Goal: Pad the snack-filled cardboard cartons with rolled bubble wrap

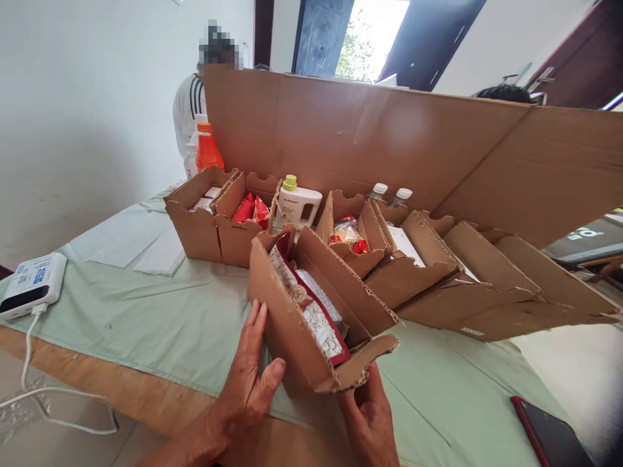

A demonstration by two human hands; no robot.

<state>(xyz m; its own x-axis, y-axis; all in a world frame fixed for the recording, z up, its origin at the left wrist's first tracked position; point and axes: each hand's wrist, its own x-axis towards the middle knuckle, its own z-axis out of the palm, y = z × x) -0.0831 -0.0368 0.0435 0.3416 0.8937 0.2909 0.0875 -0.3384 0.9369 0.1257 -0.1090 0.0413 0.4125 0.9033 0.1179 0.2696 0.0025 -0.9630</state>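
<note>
An open-topped cardboard box [287,331] stands tilted toward me, apart from the row behind it. My right hand [372,415] grips its near end from below, the fingers partly hidden behind the cardboard. Against the box's left side lies my left hand [250,373], fingers stretched out and thumb apart. Inside the box is a flat item with a dark red border and a floral line pattern [321,327]. Beside that item sits something in bubble wrap [316,292]; what it covers I cannot make out.
Behind stand more cardboard boxes [195,237], a white bottle with a yellow-green cap [296,207] and an orange bottle [208,152]. A tall cardboard panel [365,136] backs them; a person [187,107] is beyond. A white cabled device [34,285] and a phone [555,431] lie at the sides.
</note>
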